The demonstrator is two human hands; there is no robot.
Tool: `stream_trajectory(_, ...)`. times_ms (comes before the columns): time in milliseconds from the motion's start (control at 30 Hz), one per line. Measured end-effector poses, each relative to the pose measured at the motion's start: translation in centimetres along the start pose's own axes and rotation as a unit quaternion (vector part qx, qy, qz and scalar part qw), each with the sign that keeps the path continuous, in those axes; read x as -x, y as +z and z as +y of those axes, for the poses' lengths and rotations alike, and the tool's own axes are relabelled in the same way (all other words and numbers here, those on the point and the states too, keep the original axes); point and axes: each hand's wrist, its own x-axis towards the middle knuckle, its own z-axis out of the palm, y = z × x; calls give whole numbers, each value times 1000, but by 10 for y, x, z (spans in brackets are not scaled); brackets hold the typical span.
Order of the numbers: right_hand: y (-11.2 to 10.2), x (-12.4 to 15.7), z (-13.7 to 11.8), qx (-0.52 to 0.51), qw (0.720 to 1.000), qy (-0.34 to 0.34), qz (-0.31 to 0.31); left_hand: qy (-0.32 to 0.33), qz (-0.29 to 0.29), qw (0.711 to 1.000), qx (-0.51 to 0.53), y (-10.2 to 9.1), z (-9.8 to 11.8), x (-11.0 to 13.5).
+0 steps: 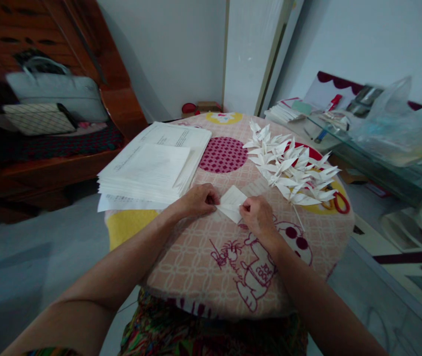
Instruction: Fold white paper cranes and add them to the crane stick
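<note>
Between my two hands, low over the round table, is a small folded square of white paper [232,200] turned corner-up like a diamond. My left hand [202,199] pinches its left corner, and my right hand [258,212] pinches the right one. A crease runs across the paper from hand to hand. Just beyond my right hand lies a pale sheet of paper [257,188]. Farther right sits a heap of white folded paper cranes [288,165]. Left of my hands rests a thick stack of printed paper [136,170] with smaller sheets on top.
A patterned cloth [199,257] covers the round table. Red-handled scissors [341,202] lie at its right edge, partly under the cranes. A glass-topped side table [366,153] with plastic bags stands at right. A wooden bench [58,163] holding a grey bag [58,94] stands at left.
</note>
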Motion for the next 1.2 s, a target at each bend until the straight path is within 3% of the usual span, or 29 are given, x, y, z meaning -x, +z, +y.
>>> stream_trajectory(200,-1,0,0,5,1000,-1,0,4,40,997,-71,4,9,1)
stream_trajectory(633,1,1,-1,12,1000,5,9,-7,53,984,-170,19,16,-2)
stream_trajectory(767,2,1,0,8,1000,-2,10,58,100,980,-162,22,16,3)
stream_trajectory(833,3,1,0,5,1000,-3,9,121,92,972,-181,26,21,8)
stream_trajectory(900,3,1,1,5,1000,1,8,157,46,959,-230,31,27,16)
stream_trajectory(1000,2,1,0,6,1000,-2,6,145,17,937,-318,44,37,33)
stream_trajectory(1100,3,2,0,9,1000,-10,7,137,45,919,-368,60,43,52)
stream_trajectory(1200,3,1,0,17,1000,-5,13,132,63,919,-366,74,43,65)
